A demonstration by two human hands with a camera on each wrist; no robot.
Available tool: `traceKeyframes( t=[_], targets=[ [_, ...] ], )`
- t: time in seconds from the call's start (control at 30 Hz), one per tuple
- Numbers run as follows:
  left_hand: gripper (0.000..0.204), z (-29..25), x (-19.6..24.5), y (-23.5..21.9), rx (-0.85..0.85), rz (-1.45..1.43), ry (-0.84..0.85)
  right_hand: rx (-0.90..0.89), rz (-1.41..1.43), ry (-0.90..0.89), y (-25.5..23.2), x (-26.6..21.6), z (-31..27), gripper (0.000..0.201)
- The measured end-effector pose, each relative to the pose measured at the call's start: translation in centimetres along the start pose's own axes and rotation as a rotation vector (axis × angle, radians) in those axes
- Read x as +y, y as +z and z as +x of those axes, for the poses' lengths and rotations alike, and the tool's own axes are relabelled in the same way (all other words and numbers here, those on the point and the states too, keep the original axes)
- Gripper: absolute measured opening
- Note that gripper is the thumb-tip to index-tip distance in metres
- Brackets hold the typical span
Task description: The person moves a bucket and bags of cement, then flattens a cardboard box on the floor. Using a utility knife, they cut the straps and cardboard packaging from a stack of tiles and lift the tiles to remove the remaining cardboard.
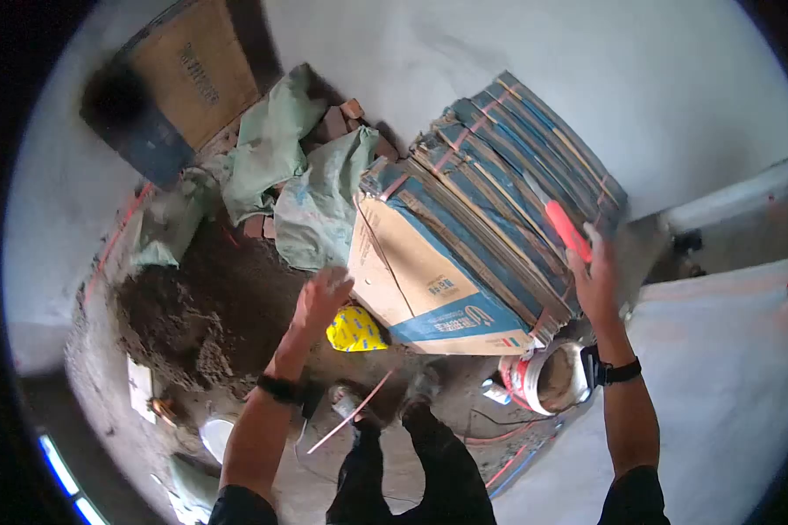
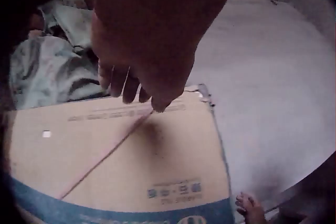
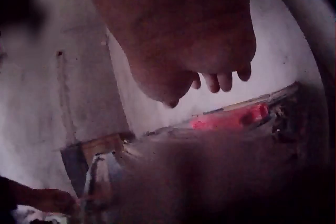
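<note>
A stack of blue and tan flat cartons (image 1: 490,201), bound with straps, leans by the wall. On it lies a tool with a red handle (image 1: 568,230) and a narrow metal blade. My right hand (image 1: 597,278) is right beside that handle; in the right wrist view its fingers (image 3: 224,81) hang loose above the red handle (image 3: 231,118). My left hand (image 1: 318,304) hovers by the front carton's left edge, holding nothing. Its relaxed fingers overlap the carton face (image 2: 115,134) in the left wrist view, near a pink strap (image 2: 107,153).
A yellow bag (image 1: 355,330) sits below the left hand. Green sacks (image 1: 320,206), bricks (image 1: 331,125) and a dirt heap (image 1: 197,306) lie at the left. A bucket (image 1: 518,382) stands below the stack, and a thin pink strip (image 1: 350,411) crosses the floor by my feet.
</note>
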State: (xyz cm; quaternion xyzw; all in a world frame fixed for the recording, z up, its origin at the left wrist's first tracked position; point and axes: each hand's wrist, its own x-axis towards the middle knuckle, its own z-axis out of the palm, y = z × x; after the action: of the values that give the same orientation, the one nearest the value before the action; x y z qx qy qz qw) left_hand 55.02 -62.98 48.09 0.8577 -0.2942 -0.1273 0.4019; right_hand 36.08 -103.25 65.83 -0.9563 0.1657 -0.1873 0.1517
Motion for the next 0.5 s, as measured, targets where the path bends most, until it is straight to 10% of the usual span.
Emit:
traceKeyframes(
  t=[0.07, 0.17, 0.23, 0.3, 0.37, 0.5],
  targets=[
    [0.038, 4.2, 1.1, -0.1, 0.189, -0.474, -0.063, 0.085, 0.047, 0.111, -1.5, -1.0, -1.9, 0.041],
    [0.046, 11.0, 4.0, -2.5, 0.275, -0.409, -0.141, 0.275, 0.216, 0.331, 0.9, 0.9, -9.2, 0.041],
    [0.053, 15.8, 2.0, -3.0, 0.188, -0.397, -0.176, 0.257, 0.442, 0.689, 3.3, 0.3, -12.5, 0.053],
    [0.064, 17.1, 8.9, -3.4, 0.026, -0.817, -0.286, 0.282, 0.493, 0.762, 5.6, -0.3, -14.0, 0.06],
    [0.066, 19.2, 6.9, -3.1, -0.055, -0.314, -0.326, 0.373, 0.777, 0.741, 5.8, -2.6, -12.5, 0.059],
    [0.069, 18.7, 7.8, -2.7, -0.009, -0.292, -0.3, 0.364, 0.762, 0.834, 6.3, -4.8, -12.6, 0.055]
  ],
)
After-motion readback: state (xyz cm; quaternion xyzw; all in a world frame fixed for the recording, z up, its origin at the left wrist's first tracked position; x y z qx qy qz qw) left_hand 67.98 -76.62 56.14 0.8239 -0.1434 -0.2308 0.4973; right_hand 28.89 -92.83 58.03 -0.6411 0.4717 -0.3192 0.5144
